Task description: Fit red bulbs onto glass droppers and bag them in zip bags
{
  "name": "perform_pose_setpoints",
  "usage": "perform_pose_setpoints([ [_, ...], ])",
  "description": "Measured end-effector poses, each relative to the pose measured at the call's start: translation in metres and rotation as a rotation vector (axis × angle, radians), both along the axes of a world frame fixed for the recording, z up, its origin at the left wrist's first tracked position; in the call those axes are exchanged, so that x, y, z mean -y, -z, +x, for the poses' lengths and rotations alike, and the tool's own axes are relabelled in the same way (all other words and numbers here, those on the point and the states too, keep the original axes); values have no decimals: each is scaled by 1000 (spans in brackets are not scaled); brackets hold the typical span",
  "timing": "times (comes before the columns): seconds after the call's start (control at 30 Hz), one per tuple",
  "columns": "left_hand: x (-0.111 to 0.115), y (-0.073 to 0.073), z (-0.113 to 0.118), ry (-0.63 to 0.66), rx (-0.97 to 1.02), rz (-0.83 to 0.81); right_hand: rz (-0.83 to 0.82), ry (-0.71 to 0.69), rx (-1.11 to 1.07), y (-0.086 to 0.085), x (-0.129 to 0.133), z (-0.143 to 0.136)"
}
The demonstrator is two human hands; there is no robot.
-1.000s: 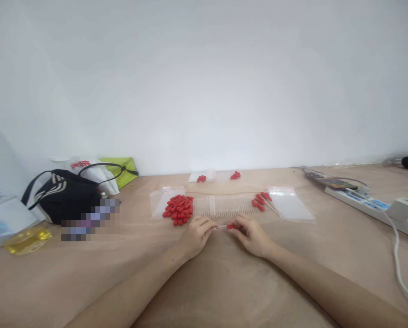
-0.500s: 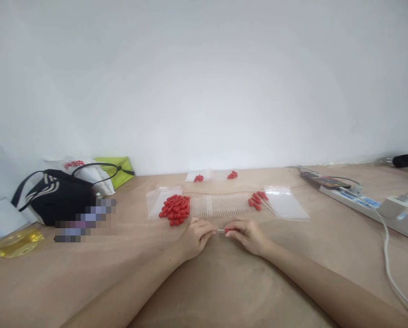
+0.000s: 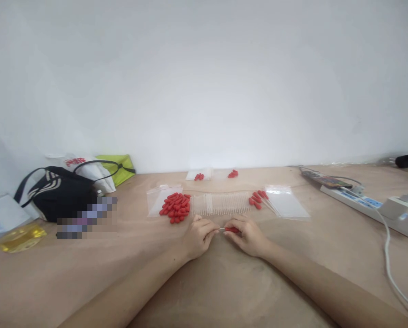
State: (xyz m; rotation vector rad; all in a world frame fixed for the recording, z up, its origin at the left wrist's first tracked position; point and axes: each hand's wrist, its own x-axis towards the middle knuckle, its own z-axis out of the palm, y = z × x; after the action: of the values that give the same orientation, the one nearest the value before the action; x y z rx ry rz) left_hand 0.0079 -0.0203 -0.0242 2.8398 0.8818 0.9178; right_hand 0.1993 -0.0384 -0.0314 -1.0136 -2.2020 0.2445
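Brought closer together than a second ago, the left hand (image 3: pixel 198 237) is pinched around a thin white stick (image 3: pixel 222 229), bridging the gap, and the right hand (image 3: pixel 248 237) around a red oval tip (image 3: pixel 232 230); both are best kept in line.

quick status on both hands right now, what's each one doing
Left hand: closed, pinching a thin stick.
Right hand: closed, pinching a red piece.
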Motion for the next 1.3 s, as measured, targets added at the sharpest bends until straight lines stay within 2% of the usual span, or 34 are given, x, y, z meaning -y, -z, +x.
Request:
perform_pose_setpoints([
  [0.37,0,2,0,-6,-59,2,90,19,155,1,0,-1],
  [0.57,1,1,-1,5,-85,-3,76,-66,160,-1,-1,2],
  [0.7,1,-3,-7,-14,-8,19,-73,-60,-52,0,-4,7],
  [0.8,3,-6,-10,-74,55,-46,-262,12,-355,0,-7,8],
  [0.9,7,-7,-6,-164,159,-266,-500,5,-733,-1,-6,2],
  [1.0,11,-5,4,-186,235,-497,-657,-58,-954,-1,0,-13],
  [1.1,12,-3,10,-165,259,-578,-726,-92,-1033,-2,4,-27],
  [1.17,11,-2,10,-149,292,-593,-705,-67,-1020,-7,1,-27],
  [1.23,10,-2,7,-146,321,-588,-635,49,-951,-15,-9,-14],
  [1.3,11,-4,3,-154,304,-564,-525,234,-851,-25,-24,13],
])
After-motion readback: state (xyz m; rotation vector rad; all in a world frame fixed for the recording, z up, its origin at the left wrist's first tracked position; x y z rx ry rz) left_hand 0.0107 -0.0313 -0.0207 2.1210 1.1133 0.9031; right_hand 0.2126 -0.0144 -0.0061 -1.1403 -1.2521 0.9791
